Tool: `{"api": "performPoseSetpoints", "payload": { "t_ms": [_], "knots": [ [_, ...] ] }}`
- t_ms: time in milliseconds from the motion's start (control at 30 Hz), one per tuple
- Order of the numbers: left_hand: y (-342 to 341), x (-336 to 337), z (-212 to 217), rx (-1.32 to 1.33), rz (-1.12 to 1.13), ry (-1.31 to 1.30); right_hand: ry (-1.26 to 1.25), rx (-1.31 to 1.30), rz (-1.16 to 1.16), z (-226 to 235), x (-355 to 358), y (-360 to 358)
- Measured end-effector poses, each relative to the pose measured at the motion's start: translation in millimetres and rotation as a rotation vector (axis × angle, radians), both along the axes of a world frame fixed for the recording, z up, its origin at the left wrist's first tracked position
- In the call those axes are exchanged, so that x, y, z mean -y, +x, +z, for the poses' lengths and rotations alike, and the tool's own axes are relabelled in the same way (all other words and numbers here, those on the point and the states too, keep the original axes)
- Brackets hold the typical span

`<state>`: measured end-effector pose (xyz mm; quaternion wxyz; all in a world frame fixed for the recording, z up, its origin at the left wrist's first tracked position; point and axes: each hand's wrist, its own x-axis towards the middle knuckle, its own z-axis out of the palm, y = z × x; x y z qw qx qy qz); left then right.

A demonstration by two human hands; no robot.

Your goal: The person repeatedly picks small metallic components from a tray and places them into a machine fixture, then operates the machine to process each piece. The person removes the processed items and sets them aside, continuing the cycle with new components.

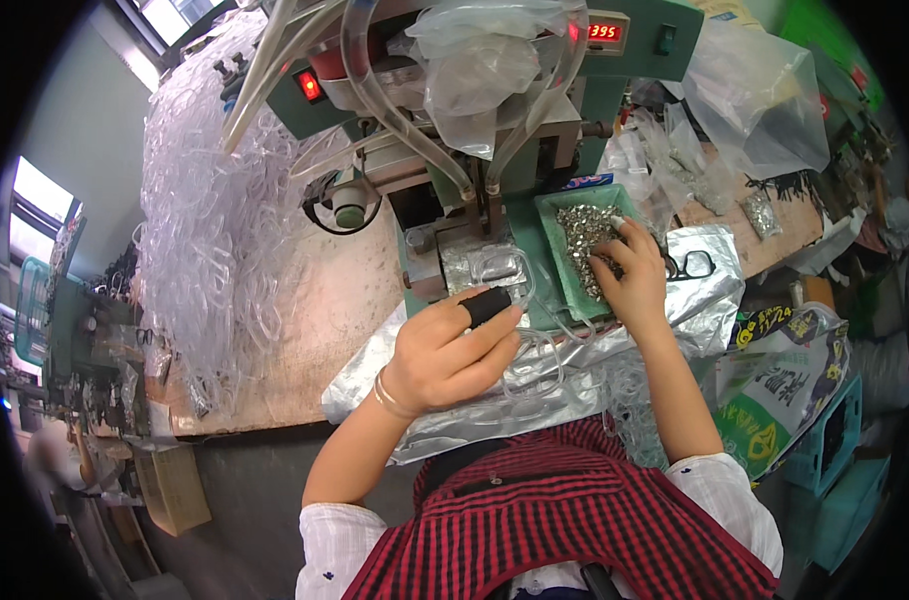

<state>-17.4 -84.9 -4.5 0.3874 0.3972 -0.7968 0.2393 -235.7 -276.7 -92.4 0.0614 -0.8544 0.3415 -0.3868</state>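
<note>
My left hand (pixel 450 350) is closed at the front of the press, a black sleeve on one finger. Its fingertips pinch the edge of a clear plastic glasses frame (pixel 499 265), which lies on the metal block under the machine's head. Fingers partly hide the grip. To the right, a green tray (pixel 548 225) holds a heap of small shiny metal parts (pixel 580 235). My right hand (pixel 630 275) reaches into the tray from its right side, thumb and fingers curved and apart, tips among the parts. I cannot make out any part between them.
The green press (pixel 635 45) stands ahead, clear hoses (pixel 410 130) hanging from it. A big heap of clear plastic frames (pixel 210 230) covers the left of the wooden table (pixel 360 275). Silver foil (pixel 710 305) lies under the tray, with black glasses (pixel 692 264) on it. Plastic bags (pixel 760 95) sit at far right.
</note>
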Motion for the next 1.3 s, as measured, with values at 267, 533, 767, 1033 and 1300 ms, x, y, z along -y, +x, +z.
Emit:
{"api": "performPoseSetpoints", "payload": {
  "t_ms": [267, 533, 767, 1033, 1300],
  "knots": [
    [1, -11, -12, -0.097, 0.002, 0.053, -0.136, -0.206, 0.282, 13, 9, 37],
    [11, -81, -69, -0.304, 0.795, -0.017, 0.261, 0.259, 0.005, 8, 5, 5],
    [209, -64, -61, 0.179, 1.546, 0.553, 0.35, 0.332, 0.094, 22, -9, 24],
    [221, -33, -134, 0.15, 1.689, 0.745, 0.328, 0.385, -0.038, 11, -23, -32],
    [143, -27, -107, -0.338, 1.051, 0.056, 0.533, 0.331, 0.4, 88, -52, 25]
  ]
}}
